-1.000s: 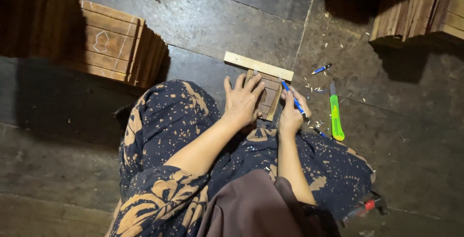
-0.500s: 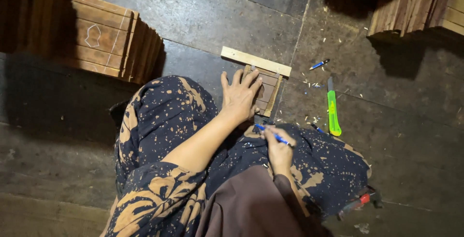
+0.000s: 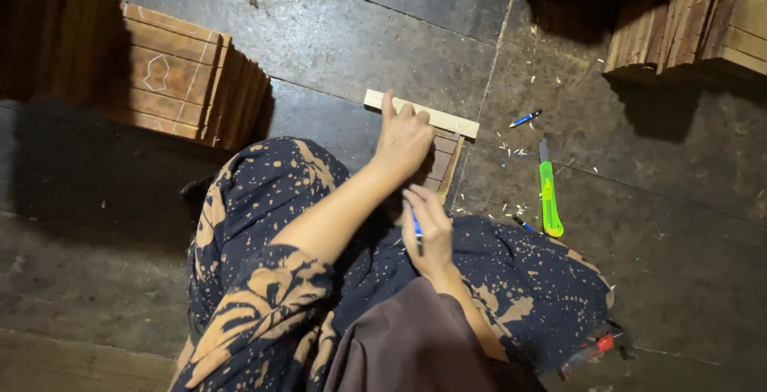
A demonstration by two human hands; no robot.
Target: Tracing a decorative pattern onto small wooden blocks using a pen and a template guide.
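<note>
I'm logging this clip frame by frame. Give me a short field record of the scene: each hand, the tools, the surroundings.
left hand: pressed flat on a small wood block, fingertips on a pale strip
right hand: holds a blue pen over the lap
knife: green, on the floor, right of the block
second pen: blue, on the floor beyond the knife
stacks: wood pieces, left and far right

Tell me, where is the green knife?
In the head view, the green knife lies on the dark floor to the right of the person's right hand, with a small blue pen just beyond it.
</note>
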